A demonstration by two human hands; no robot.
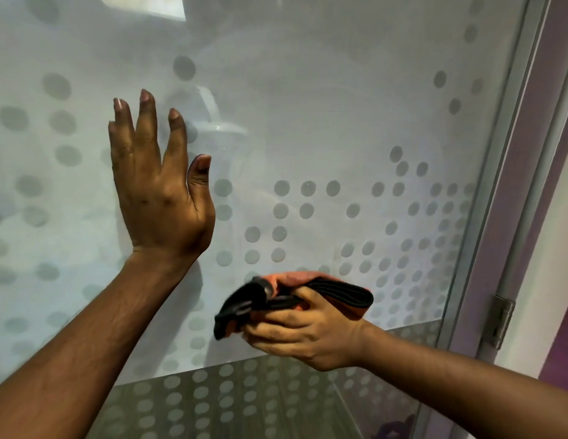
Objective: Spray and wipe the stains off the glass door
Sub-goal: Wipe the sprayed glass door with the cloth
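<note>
Door [308, 106]: frosted glass w/ dot pattern, fills view straight ahead; frame [511, 172] & hinge [498, 321] at rt edge. Left hand [159, 191]: fully open, fingers spread & pointing up, palm toward glass, looks pressed flat on it at mid-left. Right hand [305, 334]: fingers curled tight round bunched cloth [292, 296], orange w/ black edging, held low-centre right at the glass; contact w/ pane can't tell.
</note>
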